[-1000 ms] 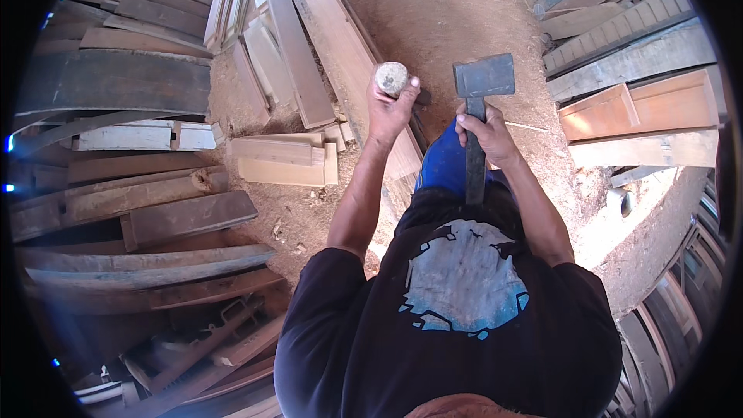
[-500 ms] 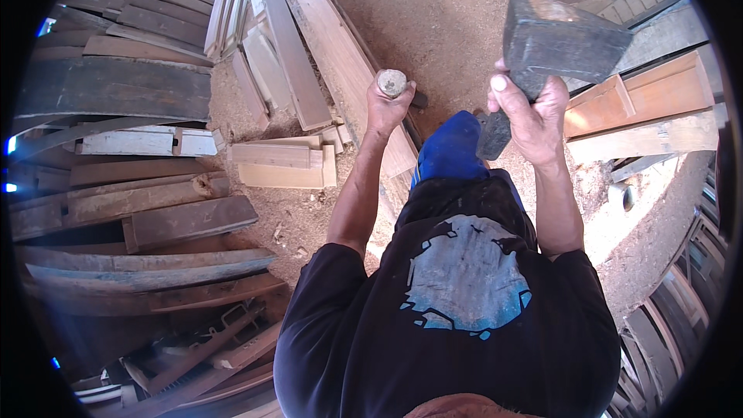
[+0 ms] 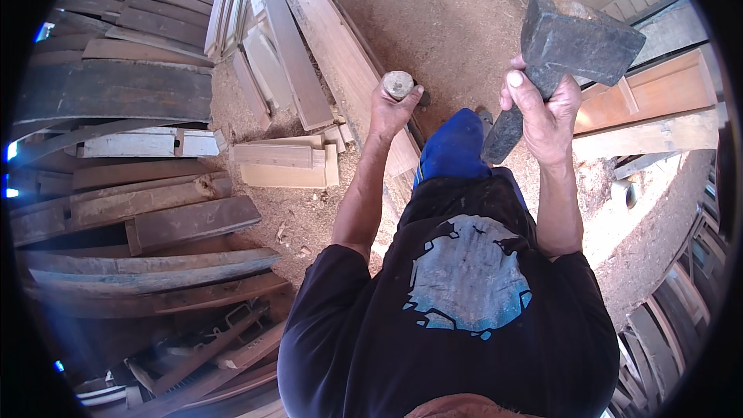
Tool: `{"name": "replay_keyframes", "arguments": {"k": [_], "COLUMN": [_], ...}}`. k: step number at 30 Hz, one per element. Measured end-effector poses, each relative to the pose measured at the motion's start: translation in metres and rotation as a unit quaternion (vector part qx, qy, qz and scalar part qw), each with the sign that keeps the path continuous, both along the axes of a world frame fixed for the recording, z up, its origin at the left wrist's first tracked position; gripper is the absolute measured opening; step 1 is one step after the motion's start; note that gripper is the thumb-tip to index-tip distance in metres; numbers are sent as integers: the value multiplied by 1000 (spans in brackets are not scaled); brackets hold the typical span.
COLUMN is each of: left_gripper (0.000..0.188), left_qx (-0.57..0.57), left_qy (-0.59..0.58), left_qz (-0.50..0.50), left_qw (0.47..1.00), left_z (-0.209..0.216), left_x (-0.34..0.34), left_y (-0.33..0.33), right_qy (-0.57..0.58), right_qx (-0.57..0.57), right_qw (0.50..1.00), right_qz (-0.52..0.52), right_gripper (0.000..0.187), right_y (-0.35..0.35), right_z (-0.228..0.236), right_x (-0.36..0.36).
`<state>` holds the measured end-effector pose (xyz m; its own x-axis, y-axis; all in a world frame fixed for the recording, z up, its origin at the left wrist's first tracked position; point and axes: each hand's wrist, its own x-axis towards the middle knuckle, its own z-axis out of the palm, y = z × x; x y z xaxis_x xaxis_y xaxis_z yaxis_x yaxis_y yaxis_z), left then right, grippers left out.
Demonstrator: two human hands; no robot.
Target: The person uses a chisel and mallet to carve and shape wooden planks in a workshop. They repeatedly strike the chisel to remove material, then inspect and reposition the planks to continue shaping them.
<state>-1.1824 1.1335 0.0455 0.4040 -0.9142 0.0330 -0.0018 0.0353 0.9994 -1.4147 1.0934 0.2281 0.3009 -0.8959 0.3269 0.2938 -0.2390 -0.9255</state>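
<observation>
Your left hand [image 3: 387, 118] is curled tight round the tool [image 3: 398, 84]. Your fingers leave no gap that I can see. The round, pale top of the tool pokes out above your fist and faces up at you. Its long way looks to run down, away from your eyes, but your fist hides the rest. I can't tell if its low end touches the long board [image 3: 357, 66] behind your hand. A dark bit [image 3: 422, 97] sticks out by your thumb, and I can't tell what it is part of.

Your right hand [image 3: 548, 118] is wrapped round the mallet [image 3: 580, 40], thumb and fingers bent about its stick, just under the big dark head. The stick slants down and left, and its low end is near your blue knee [image 3: 451, 147]. The head lies the long way from left to right, with its right end dipping a bit.

The tool's top is left of the mallet's head and a little nearer to you. The two are well apart. The head looks big, so I think it is up higher than the tool. Your left hand is the one at the tool; your right hand is off to its right.
</observation>
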Motion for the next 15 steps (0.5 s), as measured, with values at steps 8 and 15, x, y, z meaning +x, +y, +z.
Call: {"name": "replay_keyframes", "arguments": {"k": [8, 15], "left_gripper": [29, 35], "left_qx": [-15, -22], "left_qy": [-88, -50], "left_qz": [-87, -110], "left_qw": [992, 992], "left_z": [-6, -16], "left_x": [-4, 11], "left_y": [24, 50], "right_qy": [1, 357], "right_qx": [-76, -219], "right_qw": [996, 905], "right_qz": [-52, 73], "right_gripper": [6, 17], "right_y": [-1, 6], "right_z": [14, -39], "right_x": [23, 62]}}
